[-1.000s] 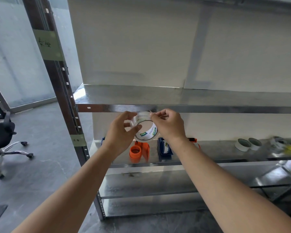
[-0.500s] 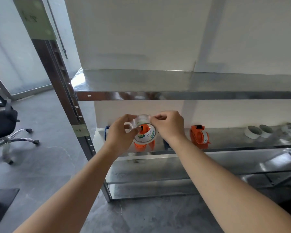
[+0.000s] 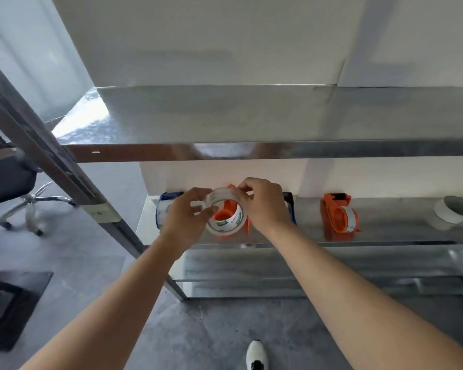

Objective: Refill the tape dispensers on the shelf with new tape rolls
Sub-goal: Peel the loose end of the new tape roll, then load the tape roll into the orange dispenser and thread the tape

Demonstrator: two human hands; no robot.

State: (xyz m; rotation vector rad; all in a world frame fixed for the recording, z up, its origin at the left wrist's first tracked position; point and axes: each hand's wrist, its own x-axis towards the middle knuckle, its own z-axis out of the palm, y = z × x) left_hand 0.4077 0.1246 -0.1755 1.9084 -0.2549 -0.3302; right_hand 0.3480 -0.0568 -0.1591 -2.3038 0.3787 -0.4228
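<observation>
Clear tape roll (image 3: 224,215) is pinched between both hands before the shelf (image 3: 385,231): left hand (image 3: 188,215) fingers at nine o'clock, right hand (image 3: 265,202) fingers at one o'clock, orange dispenser (image 3: 338,217) at three o'clock.

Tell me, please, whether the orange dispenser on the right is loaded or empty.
Loaded: the orange dispenser has a clear tape roll seated on its hub.

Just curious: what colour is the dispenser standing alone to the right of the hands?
Orange, loaded with a clear roll; the dispenser shows best in the head view.
</observation>
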